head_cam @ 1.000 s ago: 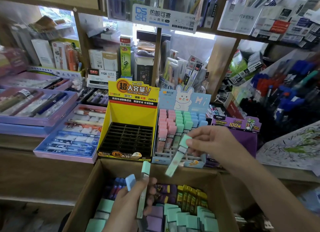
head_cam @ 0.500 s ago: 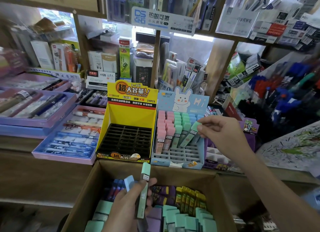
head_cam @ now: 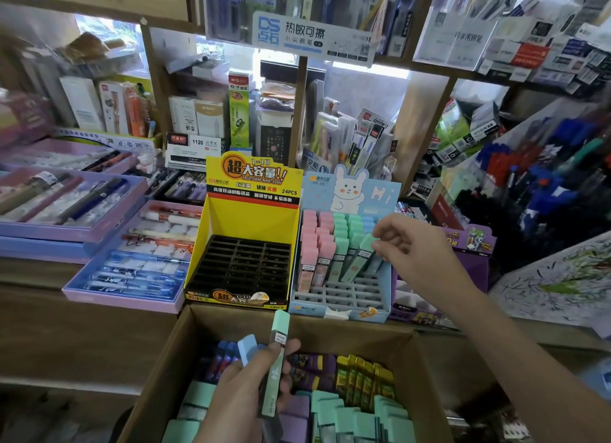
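Closest to me, my left hand [head_cam: 244, 399] is curled round two cases at once: a mint lead case [head_cam: 277, 360] standing nearly upright between thumb and fingers, and a blue lead case [head_cam: 248, 348] poking out just left of it. Both hands are well apart, each clamped on its own piece. Under that left hand sits the open cardboard box [head_cam: 330, 328], packed with more mint, purple, yellow and dark blue cases on end. Moving out past the box rim to the table [head_cam: 39, 274], my right hand [head_cam: 410, 244] reaches in from the right, fingertips pinching the top of a slanted mint case [head_cam: 358, 260]. That case leans left, its lower end down in the grey grid of the bunny display box [head_cam: 340, 293], just beside the green row and right of the pink ones; the front slots of the grid are bare. Left of it, touching side to side, there's the yellow display box [head_cam: 244, 211] with its black grid. Right of my hand, a purple display box [head_cam: 476, 244], partly hidden. Further left, lilac pen trays [head_cam: 132, 270] lie flat. Beyond all that, wooden shelves [head_cam: 299, 111] crammed with packaged stationery, and a blurred rack of blue and red pens [head_cam: 545, 164] off to the right.
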`<state>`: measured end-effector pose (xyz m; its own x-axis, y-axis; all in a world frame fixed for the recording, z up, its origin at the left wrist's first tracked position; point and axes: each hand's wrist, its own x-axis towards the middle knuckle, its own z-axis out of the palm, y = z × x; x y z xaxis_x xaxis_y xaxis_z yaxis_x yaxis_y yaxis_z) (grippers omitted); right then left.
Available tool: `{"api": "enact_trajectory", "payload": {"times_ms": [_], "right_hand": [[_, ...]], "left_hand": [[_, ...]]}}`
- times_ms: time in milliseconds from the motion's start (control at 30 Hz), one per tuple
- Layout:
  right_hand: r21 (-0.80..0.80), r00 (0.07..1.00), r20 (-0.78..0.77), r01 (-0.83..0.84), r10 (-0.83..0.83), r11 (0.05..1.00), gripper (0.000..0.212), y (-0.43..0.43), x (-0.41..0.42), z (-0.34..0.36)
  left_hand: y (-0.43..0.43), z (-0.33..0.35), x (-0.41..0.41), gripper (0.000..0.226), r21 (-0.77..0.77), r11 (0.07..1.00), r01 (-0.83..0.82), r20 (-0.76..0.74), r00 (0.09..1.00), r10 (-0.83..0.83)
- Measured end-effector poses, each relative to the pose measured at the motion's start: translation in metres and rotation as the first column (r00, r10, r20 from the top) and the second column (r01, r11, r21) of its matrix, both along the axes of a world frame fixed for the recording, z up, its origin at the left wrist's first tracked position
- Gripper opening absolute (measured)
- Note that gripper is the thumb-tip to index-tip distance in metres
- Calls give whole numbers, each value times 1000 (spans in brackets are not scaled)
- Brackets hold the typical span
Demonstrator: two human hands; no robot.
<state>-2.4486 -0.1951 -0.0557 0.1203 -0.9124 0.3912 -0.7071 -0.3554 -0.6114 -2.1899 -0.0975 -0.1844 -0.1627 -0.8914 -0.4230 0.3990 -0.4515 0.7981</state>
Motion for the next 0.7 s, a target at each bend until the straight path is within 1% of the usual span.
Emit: {"api": "enact_trajectory", "payload": {"times_ms": [33,100,200,267,367,567,700], "right_hand": [[-11,1000,-26,-5,5,1000,28,-1,1,0],[-20,999,-50,-13,12,1000,24,-3,4,-2],[-26,997,-76,-2,0,1000,16,-6,7,-1],[-44,992,-129,-4,-2,999,16,-7,8,0],[-77,973,-232,-27,8,997,23,-7,11,-1],[-93,956,-295,-26,-3,995,22,-5,10,0],[-89,949,-316,-12,-17,996,22,-4,12,1]], "left_hand": [[1,1,0,81,8,1000,-3,-8,1000,3],[2,5,-2,56,43,999,-20,-60,998,22],[3,11,-4,44,67,997,-35,-98,994,42],[3,13,-5,41,74,996,-45,-98,994,52],[4,15,-5,44,90,993,-73,-115,990,83],[7,19,-4,52,86,993,-75,-149,985,87],[11,26,-3,39,73,996,-57,-152,986,68]]}}
